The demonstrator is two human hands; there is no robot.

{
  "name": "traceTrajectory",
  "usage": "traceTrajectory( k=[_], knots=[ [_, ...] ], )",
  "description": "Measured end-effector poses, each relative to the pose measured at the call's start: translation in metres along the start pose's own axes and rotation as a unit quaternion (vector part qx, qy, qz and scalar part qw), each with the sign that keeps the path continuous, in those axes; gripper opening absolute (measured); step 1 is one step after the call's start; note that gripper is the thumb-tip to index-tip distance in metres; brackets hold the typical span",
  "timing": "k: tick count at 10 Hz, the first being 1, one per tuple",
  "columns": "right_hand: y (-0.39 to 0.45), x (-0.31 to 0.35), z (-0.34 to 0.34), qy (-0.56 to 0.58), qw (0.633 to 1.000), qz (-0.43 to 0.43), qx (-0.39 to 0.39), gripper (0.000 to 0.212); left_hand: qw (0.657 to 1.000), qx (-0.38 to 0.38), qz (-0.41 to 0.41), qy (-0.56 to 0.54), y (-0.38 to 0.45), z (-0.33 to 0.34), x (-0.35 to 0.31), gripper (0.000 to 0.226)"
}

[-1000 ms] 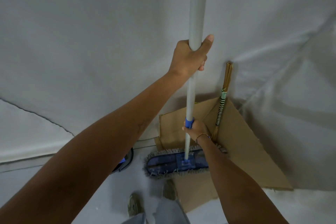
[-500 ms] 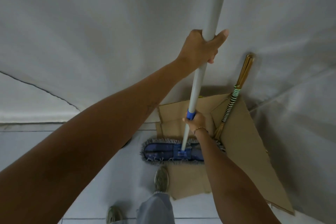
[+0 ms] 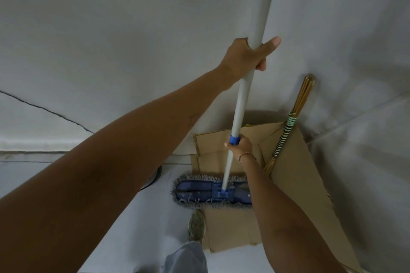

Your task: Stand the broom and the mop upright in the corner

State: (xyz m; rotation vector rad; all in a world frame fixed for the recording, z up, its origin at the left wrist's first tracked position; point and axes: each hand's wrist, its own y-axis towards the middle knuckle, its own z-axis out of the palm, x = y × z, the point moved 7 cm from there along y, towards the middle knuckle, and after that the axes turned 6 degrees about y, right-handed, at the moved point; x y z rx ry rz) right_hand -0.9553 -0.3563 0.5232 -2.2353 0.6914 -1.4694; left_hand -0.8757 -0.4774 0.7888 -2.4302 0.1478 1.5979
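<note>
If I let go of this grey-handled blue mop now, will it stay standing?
Probably not: the grey-handled blue mop is tilted, held by both hands, touching no wall. Its flat head rests half on brown cardboard, likely uneven, so it may tip.

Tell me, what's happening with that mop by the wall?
A person holds the mop by its pole with both hands: left hand high up, right hand low by the blue collar. Its head rests on the floor at the cardboard's edge. The broom already leans in the corner.
</note>
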Motion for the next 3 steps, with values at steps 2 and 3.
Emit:
traceTrajectory(
  k=[2, 3],
  knots=[
    [-0.022, 0.019, -0.014, -0.034, 0.998, -0.039, -0.048, 0.031, 0.997, 0.053, -0.008, 0.057, -0.029, -0.021, 0.019, 0.053],
    [-0.035, 0.022, -0.015, -0.064, 0.994, -0.033, -0.077, 0.031, 0.993, 0.062, -0.036, 0.089, -0.057, -0.044, 0.038, 0.065]
  ],
)
